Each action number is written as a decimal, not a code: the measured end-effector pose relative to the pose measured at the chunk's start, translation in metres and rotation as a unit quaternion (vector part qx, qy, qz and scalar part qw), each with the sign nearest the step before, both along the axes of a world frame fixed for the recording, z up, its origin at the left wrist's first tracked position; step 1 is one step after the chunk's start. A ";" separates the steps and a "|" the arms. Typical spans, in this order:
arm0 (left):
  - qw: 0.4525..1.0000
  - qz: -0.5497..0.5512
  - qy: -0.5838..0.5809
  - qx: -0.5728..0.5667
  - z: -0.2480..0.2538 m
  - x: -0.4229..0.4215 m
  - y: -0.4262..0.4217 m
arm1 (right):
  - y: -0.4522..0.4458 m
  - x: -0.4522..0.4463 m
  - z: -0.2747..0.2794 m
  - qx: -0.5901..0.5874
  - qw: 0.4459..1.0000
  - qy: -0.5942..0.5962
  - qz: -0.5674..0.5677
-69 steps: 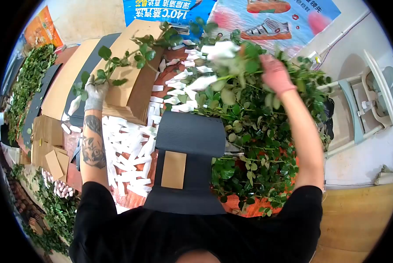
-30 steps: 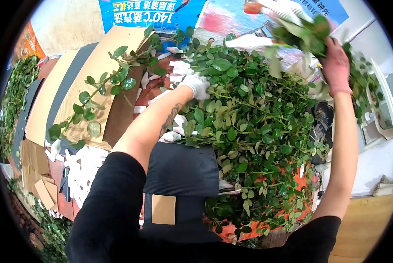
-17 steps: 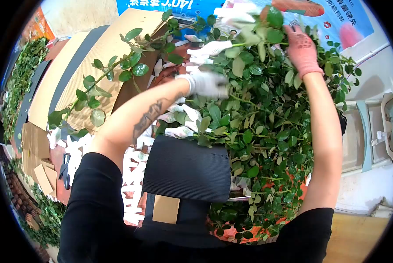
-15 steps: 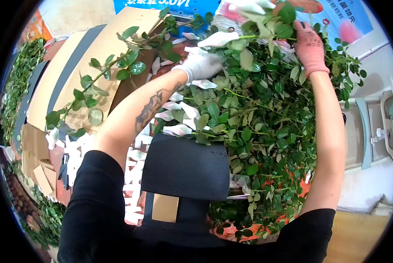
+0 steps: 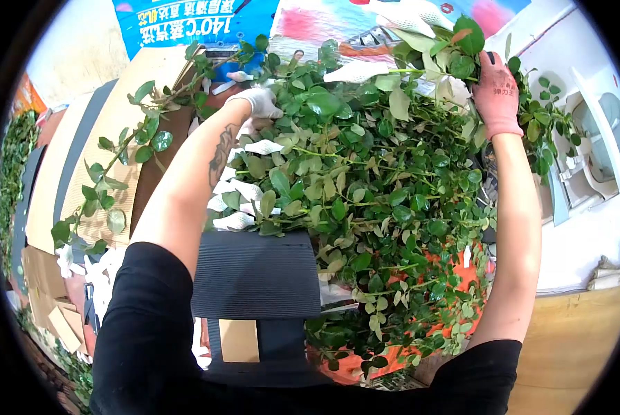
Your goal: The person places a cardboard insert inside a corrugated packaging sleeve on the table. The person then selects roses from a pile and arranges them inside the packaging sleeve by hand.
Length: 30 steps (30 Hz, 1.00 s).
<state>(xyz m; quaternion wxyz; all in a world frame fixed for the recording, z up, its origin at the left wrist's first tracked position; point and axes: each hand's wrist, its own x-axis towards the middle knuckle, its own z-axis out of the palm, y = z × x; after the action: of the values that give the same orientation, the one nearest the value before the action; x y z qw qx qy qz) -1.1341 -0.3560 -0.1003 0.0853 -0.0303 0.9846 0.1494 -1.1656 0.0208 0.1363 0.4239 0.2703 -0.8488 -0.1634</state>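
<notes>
My right hand (image 5: pixel 498 97), in a pink glove, is closed on the stems of several roses at the far right of the pile. Their buds wear white mesh sleeves; one netted rose bud (image 5: pixel 357 72) points left and another netted bud (image 5: pixel 421 15) sits higher up. My left hand (image 5: pixel 261 104), in a white glove, is at the upper left of the leafy rose pile (image 5: pixel 379 187), among leaves and netted buds. Its fingertips are partly hidden and blurred, so I cannot make out a hold. More netted buds (image 5: pixel 244 190) stick out along the pile's left side.
A black corrugated sheet (image 5: pixel 254 273) lies in front of me with a small brown cardboard piece (image 5: pixel 239 340) below it. A large cardboard sheet (image 5: pixel 106 173) with a rose stem across it stands left. A blue printed banner (image 5: pixel 192 28) is behind; a pale chair-like object (image 5: pixel 594 152) stands right.
The view has shifted, so the table sits lower and further left. My left hand has moved left along the pile's edge. My right hand, still closed on the roses, has moved slightly right.
</notes>
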 end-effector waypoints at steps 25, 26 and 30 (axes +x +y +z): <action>0.910 -0.054 -0.085 0.402 0.014 0.166 -0.003 | 0.017 0.085 0.000 -0.017 0.982 -0.180 0.061; 0.882 -0.020 -0.122 0.455 0.024 0.161 -0.005 | 0.001 0.100 -0.001 -0.020 0.978 -0.198 0.067; 0.980 -0.159 -0.120 -0.001 0.065 0.172 0.010 | 0.013 0.044 -0.007 -0.018 0.982 -0.130 0.133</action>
<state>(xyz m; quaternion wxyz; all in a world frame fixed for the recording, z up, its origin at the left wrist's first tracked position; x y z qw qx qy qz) -0.9622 -0.3465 -0.0355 0.2256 0.1086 0.9597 0.1278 -1.1218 0.0334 0.1289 0.3325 0.3925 -0.8559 -0.0537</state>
